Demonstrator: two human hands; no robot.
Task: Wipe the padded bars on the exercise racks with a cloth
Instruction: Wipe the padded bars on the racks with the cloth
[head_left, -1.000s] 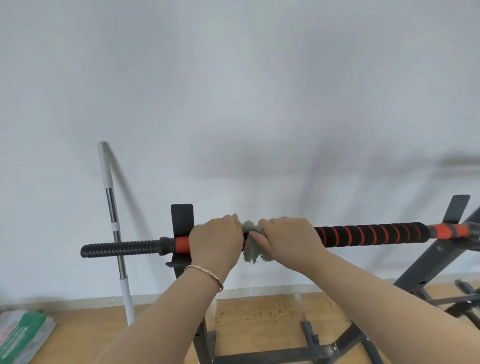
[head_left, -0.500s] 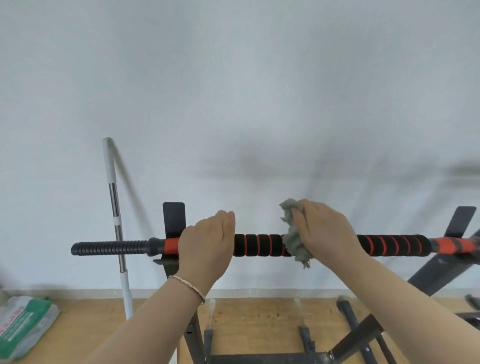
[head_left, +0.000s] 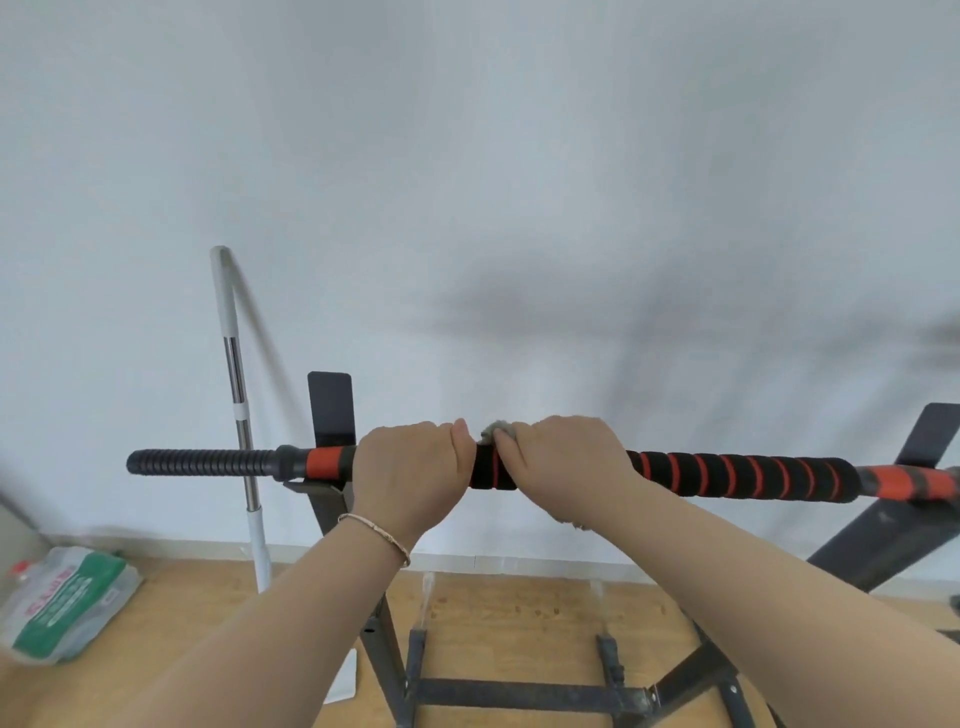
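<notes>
I am mid-wipe on the black-and-red padded bar (head_left: 727, 475), lying level across the rack (head_left: 330, 405): my left hand (head_left: 410, 467) grips the bar bare to steady it, and just beside it my right hand (head_left: 566, 467) curls its fingers (head_left: 550, 434) round bar and grey cloth (head_left: 493, 430) together. Next, I judge, the cloth must slide rightward along the bar under a firm squeeze. The cloth is mostly hidden beneath my right hand, scraps showing above and below the bar, whose right end is blurred.
</notes>
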